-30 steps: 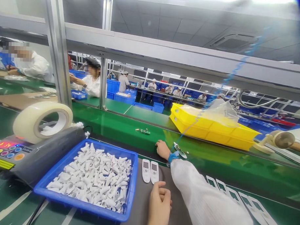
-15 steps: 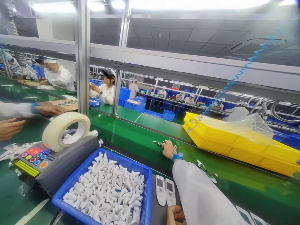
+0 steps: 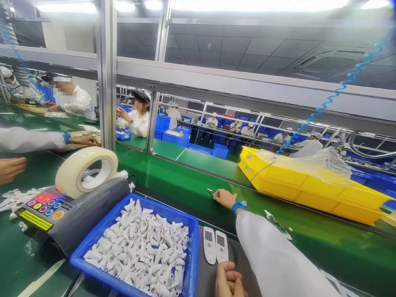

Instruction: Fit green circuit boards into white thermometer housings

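Sm. PCB (image 3: 210,192) flat on belt (image 3: 184,178)

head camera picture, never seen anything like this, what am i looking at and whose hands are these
The camera sits on a worker's head, looking forward and down, so the two nearest hands are that person's own. The right hand, wearing a blue wrist strap on a coiled cord, stretches onto the green belt. Its fingers reach a small part, though the grip is unclear. The left hand rests curled near two white handsets. A blue tray holds white plastic pieces, beside a tape roll on a grey machine. A co-worker's hand shows at far left.
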Demonstrator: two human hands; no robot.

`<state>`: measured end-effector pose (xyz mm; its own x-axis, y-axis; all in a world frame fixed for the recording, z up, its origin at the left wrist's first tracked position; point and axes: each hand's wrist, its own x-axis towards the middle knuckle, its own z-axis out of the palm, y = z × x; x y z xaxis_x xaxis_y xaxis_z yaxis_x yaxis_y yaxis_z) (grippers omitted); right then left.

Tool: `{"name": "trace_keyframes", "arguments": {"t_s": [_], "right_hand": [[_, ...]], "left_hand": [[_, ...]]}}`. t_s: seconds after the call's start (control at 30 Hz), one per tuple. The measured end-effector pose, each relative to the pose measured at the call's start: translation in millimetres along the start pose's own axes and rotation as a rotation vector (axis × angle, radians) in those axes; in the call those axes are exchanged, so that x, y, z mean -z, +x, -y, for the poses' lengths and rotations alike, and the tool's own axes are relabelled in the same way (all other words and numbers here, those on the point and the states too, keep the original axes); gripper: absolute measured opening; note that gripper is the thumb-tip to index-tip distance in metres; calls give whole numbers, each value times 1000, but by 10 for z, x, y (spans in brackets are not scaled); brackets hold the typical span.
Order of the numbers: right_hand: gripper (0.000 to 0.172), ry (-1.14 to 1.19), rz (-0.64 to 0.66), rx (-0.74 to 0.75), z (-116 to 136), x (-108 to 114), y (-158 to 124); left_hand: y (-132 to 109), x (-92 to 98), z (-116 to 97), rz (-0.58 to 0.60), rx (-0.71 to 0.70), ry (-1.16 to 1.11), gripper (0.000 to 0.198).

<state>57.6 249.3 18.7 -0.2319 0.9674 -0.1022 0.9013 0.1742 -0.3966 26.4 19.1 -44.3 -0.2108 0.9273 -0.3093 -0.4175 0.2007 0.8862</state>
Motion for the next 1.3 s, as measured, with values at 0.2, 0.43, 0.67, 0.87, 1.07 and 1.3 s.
{"name": "trace_keyframes", "arguments": {"t_s": [0.2,0.43,0.67,0.87,1.07,1.3], "right_hand": [[19,395,176,82,-118,214,-911],[18,1180,355,81,-195,249,-2313],[18,1630,324,46,-234,4,-2797],[17,1398,125,55,-372,-104,-2750],[9,727,-445,91,-442,-120,-2814],[8,559,-527,186,-337,-103,-2890]], "left_hand": [[-4,45,-70,15,-107,-19,28],[-194,110,-421,263,-156,-162,43],[-368,73,-487,714,-9,-200,35],[-311,38,-528,640,-96,1,30],[-313,17,-542,461,-307,319,33],[-409,35,-534,303,-515,547,33]]}}
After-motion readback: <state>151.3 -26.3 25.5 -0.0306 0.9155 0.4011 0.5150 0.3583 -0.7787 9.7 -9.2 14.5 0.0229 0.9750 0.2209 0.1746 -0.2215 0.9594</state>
